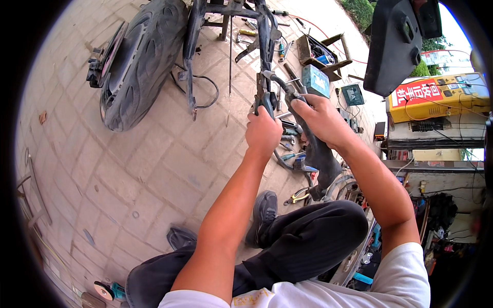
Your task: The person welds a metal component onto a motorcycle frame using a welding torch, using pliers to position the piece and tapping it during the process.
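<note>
In front of me stands a bare dark vehicle frame [267, 38] with a metal tube bent toward me. My left hand [263, 131] is closed around the dark green handles of a pair of pliers [265, 100], whose jaws point away at the frame's near end. What the jaws touch is too small to tell. Closed round a dark tube next to the pliers is my right hand [324, 119], its thumb on top. A long black part [323, 161] hangs below this hand, toward my knee.
A wheel with a thick black tyre [146, 66] lies at the left. Beyond my hands are a wooden tool box [308, 51], a teal case [315, 81] and scattered tools. Yellow-handled pliers [298, 196] lie near my shoe. A yellow machine [436, 97] is at the right, an angle grinder [109, 291] bottom left.
</note>
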`<state>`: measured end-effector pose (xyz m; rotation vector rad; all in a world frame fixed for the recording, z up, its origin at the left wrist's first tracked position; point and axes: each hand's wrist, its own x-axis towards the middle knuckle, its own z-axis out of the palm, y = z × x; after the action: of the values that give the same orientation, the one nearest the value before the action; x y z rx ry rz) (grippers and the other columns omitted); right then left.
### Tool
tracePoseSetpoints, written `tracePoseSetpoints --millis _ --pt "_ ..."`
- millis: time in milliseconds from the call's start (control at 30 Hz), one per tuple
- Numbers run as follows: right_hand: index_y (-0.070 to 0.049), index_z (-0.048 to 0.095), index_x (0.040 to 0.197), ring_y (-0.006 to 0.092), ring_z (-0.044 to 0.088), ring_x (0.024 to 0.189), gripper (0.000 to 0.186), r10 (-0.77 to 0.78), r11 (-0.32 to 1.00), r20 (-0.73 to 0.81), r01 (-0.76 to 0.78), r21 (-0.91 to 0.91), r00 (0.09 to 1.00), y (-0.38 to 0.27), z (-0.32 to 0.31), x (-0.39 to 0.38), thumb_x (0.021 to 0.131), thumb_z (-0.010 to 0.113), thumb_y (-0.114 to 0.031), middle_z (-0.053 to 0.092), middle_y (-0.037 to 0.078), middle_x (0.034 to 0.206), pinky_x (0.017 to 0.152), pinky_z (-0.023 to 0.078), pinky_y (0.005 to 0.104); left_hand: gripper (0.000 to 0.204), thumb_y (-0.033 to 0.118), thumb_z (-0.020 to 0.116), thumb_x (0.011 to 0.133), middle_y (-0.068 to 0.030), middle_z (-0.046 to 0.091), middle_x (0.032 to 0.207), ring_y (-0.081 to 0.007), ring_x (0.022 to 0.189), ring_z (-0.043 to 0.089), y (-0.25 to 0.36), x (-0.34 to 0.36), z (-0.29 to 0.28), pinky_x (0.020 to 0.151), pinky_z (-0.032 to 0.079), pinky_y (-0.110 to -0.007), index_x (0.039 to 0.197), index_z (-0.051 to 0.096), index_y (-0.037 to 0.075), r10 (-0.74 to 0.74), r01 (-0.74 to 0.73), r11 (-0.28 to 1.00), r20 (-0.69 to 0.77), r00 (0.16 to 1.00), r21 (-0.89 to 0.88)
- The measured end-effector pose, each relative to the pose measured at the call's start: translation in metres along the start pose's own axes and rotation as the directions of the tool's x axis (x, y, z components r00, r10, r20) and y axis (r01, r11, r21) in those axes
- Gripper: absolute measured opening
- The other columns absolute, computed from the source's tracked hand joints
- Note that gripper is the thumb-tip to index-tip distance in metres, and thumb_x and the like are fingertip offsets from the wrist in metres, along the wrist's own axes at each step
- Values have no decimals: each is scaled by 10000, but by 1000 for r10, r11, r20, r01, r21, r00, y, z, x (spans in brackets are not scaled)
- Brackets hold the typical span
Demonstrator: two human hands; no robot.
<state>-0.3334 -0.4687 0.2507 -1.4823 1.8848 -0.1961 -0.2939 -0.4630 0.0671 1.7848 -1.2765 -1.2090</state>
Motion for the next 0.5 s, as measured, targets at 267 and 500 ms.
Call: tracePoseSetpoints --millis 267,500 --pt "71 609 940 154 563 520 367 23 993 8 -22 -113 1000 -12 -4 3 940 533 -288 570 72 685 499 477 327 424 292 594 870 -285 556 1076 -435 903 649 0 -1 0 776 545 -496 1155 462 7 -1 0 1000 17 1000 10" --pt "76 614 938 158 566 523 371 16 988 17 -13 -155 1000 -15 -4 4 940 530 -286 571 80 676 503 479 335 426 289 587 876 -285 551 1081 -435 904 649 1 -1 -1 777 546 -499 1165 460 3 4 -4 1000 29 1000 2"
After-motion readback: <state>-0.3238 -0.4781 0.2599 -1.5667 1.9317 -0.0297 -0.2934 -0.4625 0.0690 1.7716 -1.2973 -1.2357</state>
